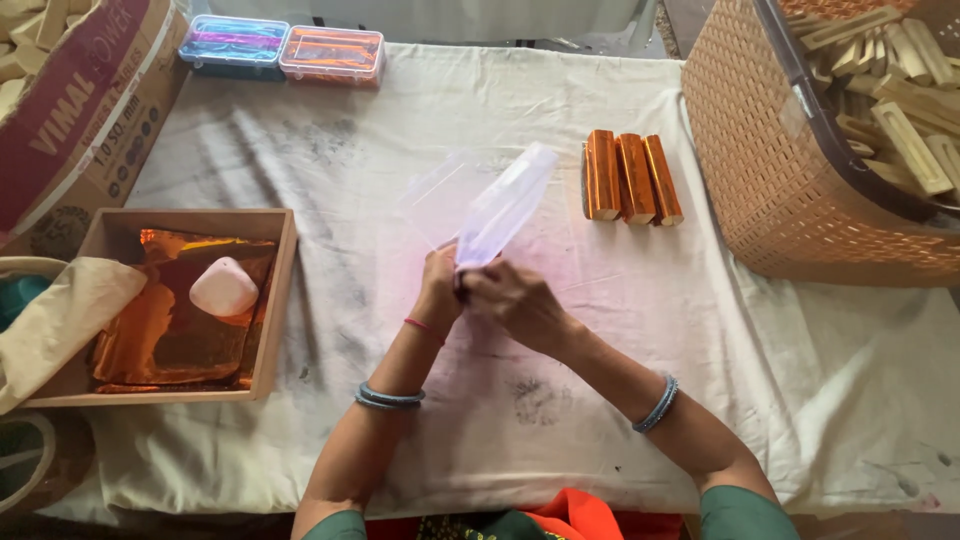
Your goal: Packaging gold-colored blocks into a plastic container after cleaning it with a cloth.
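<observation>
Both hands meet over the middle of a white cloth-covered table (330, 160). My left hand (438, 290) and my right hand (512, 298) pinch the lower end of a clear, slightly violet plastic bag (503, 205) that stands up and leans away to the right. A second clear sheet (435, 195) lies flat just behind and to the left of it. Three blocks wrapped in shiny orange foil (632, 177) lie side by side a little to the right of the bag.
A wooden tray (280, 300) at left holds orange foil sheets (170, 330) with a pale pink pad (224, 287) on top. A woven basket (770, 180) of bare wooden blocks stands at right. Two clear boxes (282, 50) sit at the back, a cardboard carton (80, 110) at far left.
</observation>
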